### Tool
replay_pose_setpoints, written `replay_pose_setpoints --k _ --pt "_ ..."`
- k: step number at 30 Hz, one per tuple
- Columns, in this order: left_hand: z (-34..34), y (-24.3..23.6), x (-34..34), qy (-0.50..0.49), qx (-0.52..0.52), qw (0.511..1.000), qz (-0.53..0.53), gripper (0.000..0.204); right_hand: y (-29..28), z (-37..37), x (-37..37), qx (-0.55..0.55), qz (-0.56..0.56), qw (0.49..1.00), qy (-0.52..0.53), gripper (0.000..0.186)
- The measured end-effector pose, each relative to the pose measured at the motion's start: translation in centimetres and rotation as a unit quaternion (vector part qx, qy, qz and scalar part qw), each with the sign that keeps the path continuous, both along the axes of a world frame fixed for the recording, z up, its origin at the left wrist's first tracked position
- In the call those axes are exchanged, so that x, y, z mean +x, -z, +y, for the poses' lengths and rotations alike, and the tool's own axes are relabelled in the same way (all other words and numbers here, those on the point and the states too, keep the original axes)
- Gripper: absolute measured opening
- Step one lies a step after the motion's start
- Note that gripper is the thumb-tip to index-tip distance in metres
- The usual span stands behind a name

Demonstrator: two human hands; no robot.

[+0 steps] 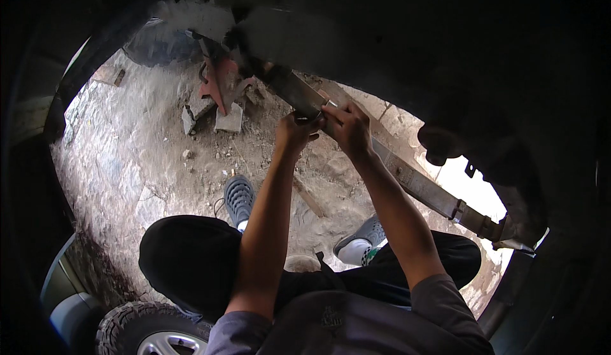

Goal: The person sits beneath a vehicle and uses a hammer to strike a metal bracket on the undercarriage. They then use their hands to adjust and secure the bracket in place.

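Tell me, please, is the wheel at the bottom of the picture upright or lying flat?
Lying flat: the wheel shows its silver rim face and tyre sidewall upward on the ground.

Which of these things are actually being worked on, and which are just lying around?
In use: leaf spring, gripped by left hand and right hand; red stand propping the vehicle.
Lying about: stone blocks, tyre, wooden stick.
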State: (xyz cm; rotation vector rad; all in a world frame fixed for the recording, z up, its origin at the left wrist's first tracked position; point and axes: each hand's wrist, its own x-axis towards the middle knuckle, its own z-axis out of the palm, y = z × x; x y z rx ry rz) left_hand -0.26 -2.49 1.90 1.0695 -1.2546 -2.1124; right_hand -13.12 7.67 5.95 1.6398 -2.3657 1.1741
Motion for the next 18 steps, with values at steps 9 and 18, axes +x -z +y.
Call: replay_pose_setpoints --k 9,18 --pt "0.2 -0.1 -0.3 0.005 -0.025 0.999 -0.031 0.045 1.0 1.0 -0.1 -0.043 0.006 0.999 0.000 0.024" --pt "-0.1 1.1 -0.2 0.005 -0.016 1.000 0.017 0.041 0.9 -1.3 -0.4 -0.059 0.006 0.998 -0.028 0.022"
